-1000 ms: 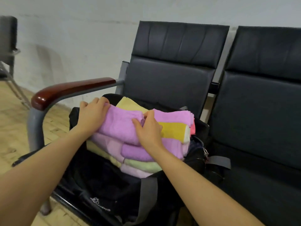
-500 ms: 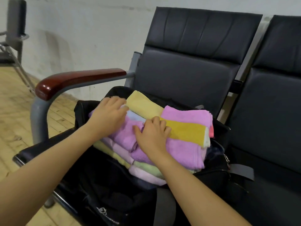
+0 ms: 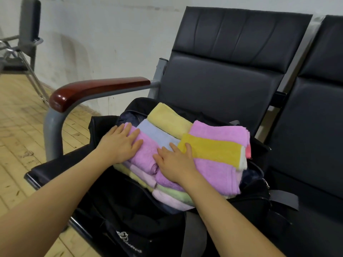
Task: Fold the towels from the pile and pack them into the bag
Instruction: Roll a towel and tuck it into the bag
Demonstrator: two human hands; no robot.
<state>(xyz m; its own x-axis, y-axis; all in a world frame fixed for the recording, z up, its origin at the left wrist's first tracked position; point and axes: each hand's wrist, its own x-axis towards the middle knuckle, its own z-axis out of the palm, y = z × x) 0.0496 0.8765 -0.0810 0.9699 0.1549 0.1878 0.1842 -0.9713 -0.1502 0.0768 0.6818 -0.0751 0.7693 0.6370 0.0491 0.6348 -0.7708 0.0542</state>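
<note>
A black bag (image 3: 118,210) lies open on the left seat, filled with a stack of folded towels. On top are a pink towel (image 3: 146,154), a pale blue one (image 3: 157,134), a light yellow one (image 3: 168,117), a mustard yellow one (image 3: 211,149) and another pink one (image 3: 220,130). More pink, green and yellow towels lie underneath. My left hand (image 3: 120,143) presses flat on the left end of the pink towel. My right hand (image 3: 174,162) lies flat on the stack's middle, fingertips touching the mustard towel's edge.
The bag sits on a black padded bench seat (image 3: 219,86) with a red-brown wooden armrest (image 3: 89,89) on a grey metal frame at its left. A second black seat (image 3: 311,145) adjoins on the right. Another chair (image 3: 27,34) stands far left on the wooden floor.
Both hands went from gripping the pink towel to lying flat with straight fingers on the stack. The pale blue towel now shows between them. The towels sit lower in the bag.
</note>
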